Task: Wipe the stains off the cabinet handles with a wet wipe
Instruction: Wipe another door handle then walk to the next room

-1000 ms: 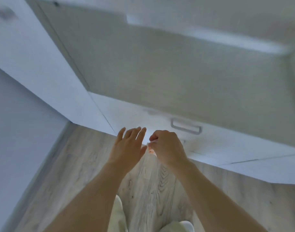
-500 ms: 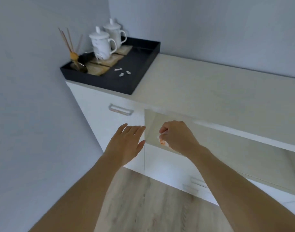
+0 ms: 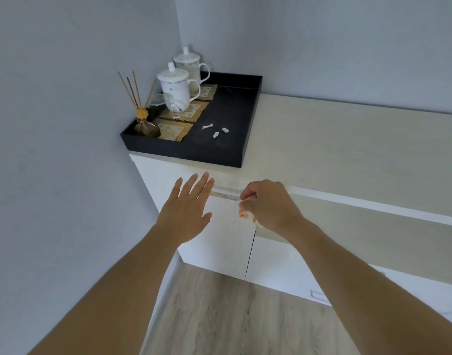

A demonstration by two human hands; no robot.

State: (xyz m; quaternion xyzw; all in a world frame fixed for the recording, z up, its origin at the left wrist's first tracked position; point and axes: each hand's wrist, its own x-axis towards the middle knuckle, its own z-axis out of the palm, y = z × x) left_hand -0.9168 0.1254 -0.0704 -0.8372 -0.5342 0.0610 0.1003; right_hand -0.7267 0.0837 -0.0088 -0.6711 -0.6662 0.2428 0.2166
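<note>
Head view looks down at a white cabinet door (image 3: pixel 219 226) with a slim, pale metal bar handle (image 3: pixel 224 195) mounted level near its top edge. That handle serves as the landmark. Its middle stretch shows as a thin, slightly glossy strip; both ends are covered by the hands.

At the handle's left end, the left hand (image 3: pixel 187 213) is spread flat, fingers straight and slightly fanned, its fingertips reaching over that end; it grips nothing. At the handle's right end, the right hand (image 3: pixel 267 206) is curled, pinching a crumpled wet wipe (image 3: pixel 245 213) against the bar. Only a small part of the wipe shows, just below the handle's right end: white with orange marks, bunched under the fingers.

Above the handle, the pale wood-look desk (image 3: pixel 335 149) carries a black tray (image 3: pixel 219 155) at its left corner. In the tray stand two white lidded mugs (image 3: pixel 177 88) on patterned mats, a reed diffuser (image 3: pixel 142 119) with brown sticks, and a few small white bits (image 3: pixel 214 129). Well below and right of the handle, a second handle (image 3: pixel 319 295) sits on a lower front, above the grey wood-grain floor (image 3: pixel 232 316).
</note>
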